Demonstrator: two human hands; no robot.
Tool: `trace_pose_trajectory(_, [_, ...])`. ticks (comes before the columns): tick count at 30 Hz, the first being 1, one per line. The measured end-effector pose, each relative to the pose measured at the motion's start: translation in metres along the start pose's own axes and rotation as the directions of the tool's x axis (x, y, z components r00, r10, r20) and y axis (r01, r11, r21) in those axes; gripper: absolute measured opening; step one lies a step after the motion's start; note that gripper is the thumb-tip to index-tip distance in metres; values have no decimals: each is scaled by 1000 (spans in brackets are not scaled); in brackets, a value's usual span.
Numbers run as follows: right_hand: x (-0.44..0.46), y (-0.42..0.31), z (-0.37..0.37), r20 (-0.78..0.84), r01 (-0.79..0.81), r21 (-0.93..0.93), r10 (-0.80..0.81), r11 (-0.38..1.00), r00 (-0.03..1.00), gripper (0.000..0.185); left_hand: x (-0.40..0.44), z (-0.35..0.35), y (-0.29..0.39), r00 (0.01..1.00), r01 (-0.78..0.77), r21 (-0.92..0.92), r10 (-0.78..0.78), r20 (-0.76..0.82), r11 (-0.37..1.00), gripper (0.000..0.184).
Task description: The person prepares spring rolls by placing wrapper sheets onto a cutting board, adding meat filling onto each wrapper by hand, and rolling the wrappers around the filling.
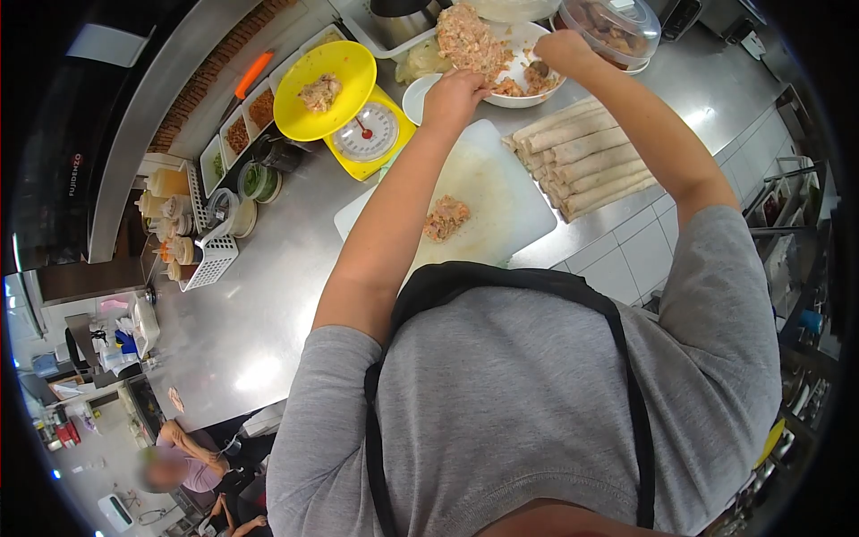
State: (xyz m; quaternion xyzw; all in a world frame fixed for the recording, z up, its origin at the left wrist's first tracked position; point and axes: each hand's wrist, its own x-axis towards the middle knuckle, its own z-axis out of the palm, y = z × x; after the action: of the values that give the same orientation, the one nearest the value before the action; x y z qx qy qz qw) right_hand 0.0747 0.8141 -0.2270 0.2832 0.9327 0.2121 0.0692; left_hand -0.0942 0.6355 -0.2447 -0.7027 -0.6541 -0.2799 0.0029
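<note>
My left hand (455,98) is closed at the near-left rim of a white bowl (526,98), its fingertips on the edge. Raw minced filling (470,43) is heaped at the bowl's left side, with smaller bits inside. Over the bowl's right side my right hand (562,54) is curled into a grip; what it holds is hidden, though a dark object shows just below it in the bowl. Nearer me, a small clump of filling (446,218) lies on a white cutting board (510,192). Several pale rolled wrappers (586,157) are stacked right of the board.
A yellow scale (367,134) carries a yellow plate (295,116) with a lump of filling. Behind it are an orange-handled tool (254,74) and ingredient trays (237,134). Sauce bottles fill a white basket (213,259). A lidded container (613,31) stands far right. Another person (183,465) is at lower left.
</note>
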Motion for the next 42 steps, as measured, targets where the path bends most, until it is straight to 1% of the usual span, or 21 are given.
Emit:
trace_pose_trajectory(2, [-12,-12,-5,-49,82,37,-81,996,996,12,0,0,-1,1000,-5,-9,5,-5,1000,13])
trace_pose_trajectory(4, [-14,-29,-12,-17,93,324,-93,941,996,11,0,2,0,1000,-17,-19,16,-8,1000,13])
trace_pose_trajectory(5, [-14,-34,-16,-19,92,323,-91,942,996,11,0,2,0,1000,-16,-18,16,-9,1000,14])
trace_pose_trajectory(7, [-12,-41,-22,153,-48,547,-44,835,987,9,0,0,-1,1000,-13,-13,13,-11,1000,14])
trace_pose_trajectory(11, [-17,-20,-23,83,93,628,-186,773,979,6,0,-3,4,1000,-1,-28,1,2,1000,14])
trace_pose_trajectory(13, [-19,-10,-18,62,101,839,-278,535,959,4,-1,-3,4,1000,7,-22,-7,5,1000,14])
trace_pose_trajectory(14, [-18,-6,-14,59,103,837,-277,537,959,4,-2,-2,3,1000,-2,-26,2,-21,1000,15])
trace_pose_trajectory(17, [-20,0,-4,114,13,917,-293,399,949,6,-3,-1,5,999,-10,-10,9,-47,1000,16])
trace_pose_trajectory(19, [-21,1,-1,78,-2,967,-288,254,954,8,-3,0,5,999,-3,9,3,-50,1000,17])
trace_pose_trajectory(22, [-25,1,0,106,-59,978,-233,199,967,8,-4,3,5,998,13,18,-12,-62,1000,17])
trace_pose_trajectory(26, [-25,7,-3,38,0,985,-219,172,975,8,-7,4,2,991,6,-47,-13,-135,999,17])
trace_pose_trajectory(28, [-25,16,-4,167,-130,967,-158,220,973,9,-8,3,4,989,2,-47,-9,-145,999,16])
trace_pose_trajectory(29, [-22,16,-1,35,21,953,-177,303,984,6,-8,1,5,993,23,-28,-26,-116,999,16])
trace_pose_trajectory(30, [-20,16,3,31,26,953,-183,303,983,6,-7,0,7,995,41,-12,-42,-86,999,15])
trace_pose_trajectory(31, [-26,11,-10,16,74,761,-132,645,991,7,-8,0,7,995,39,-13,-40,-92,999,15])
trace_pose_trajectory(32, [-31,6,-20,-18,86,451,-88,888,996,9,-7,2,6,995,40,-14,-42,-90,999,15])
trace_pose_trajectory(33, [-31,0,-27,-16,84,453,-86,888,996,9,-6,3,4,996,39,-17,-40,-86,999,14])
trace_pose_trajectory(35, [-32,-10,-35,-67,-19,231,36,973,997,13,-7,4,3,996,37,-22,-38,-77,999,14])
trace_pose_trajectory(36, [-31,-11,-41,-65,-24,231,40,973,997,13,-6,4,2,997,36,-17,-37,-69,999,14])
trace_pose_trajectory(38, [-29,-7,-45,-211,-145,212,191,966,959,14,-7,3,4,998,29,-19,-30,-60,999,14])
trace_pose_trajectory(42, [-31,12,-35,-337,-137,350,261,927,905,12,-6,4,4,998,24,-5,-24,-62,1000,14])
